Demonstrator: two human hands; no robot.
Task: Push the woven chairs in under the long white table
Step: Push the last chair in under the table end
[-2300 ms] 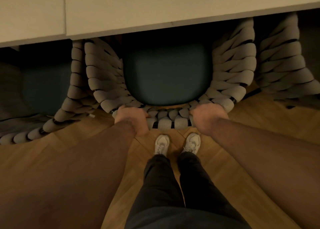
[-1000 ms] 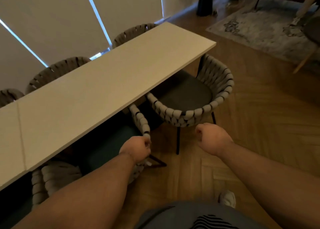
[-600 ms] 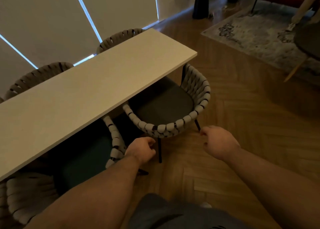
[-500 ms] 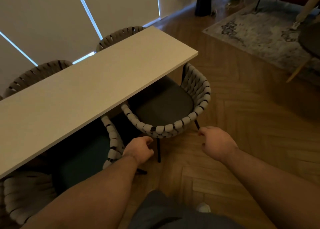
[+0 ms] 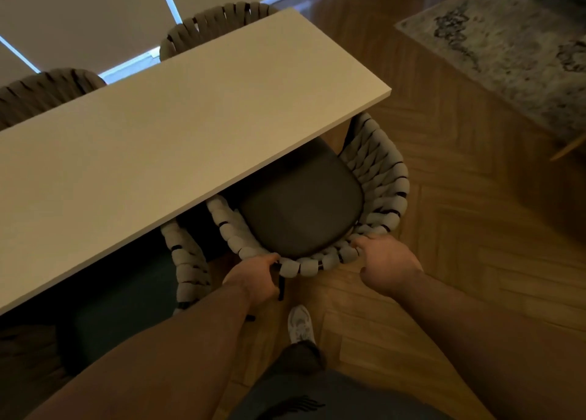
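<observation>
While both hands are on the back rail of the end chair (image 5: 380, 178), notes on pushing it home.

- Grip: left hand (image 5: 257, 276) curls over the woven rail at about 7 o'clock of the seat; right hand (image 5: 388, 264) curls over the same rail at about 5 o'clock. Both are closed on the chair, evenly spaced.
- Position: the chair stands at 12 o'clock from my shoe (image 5: 299, 323), at the end of the long white table (image 5: 190, 127). The front of the seat cushion (image 5: 301, 203) is under the tabletop and the rear half is out in the open.
- Heading: the table edge runs roughly from 8 to 2 o'clock, so I judge the push should go toward 11 o'clock, square to that edge, not straight ahead.
- Hazard: the neighbouring chair (image 5: 187, 261) sits just beside it at 9 o'clock, with the woven arms close. Pushing harder on the right would swing the chair into it, so keep both hands equal.
- Floor (image 5: 475, 229): wood. Slide low and steady, and do not tip the legs.
- Stop when the back rail nears the table edge.
</observation>
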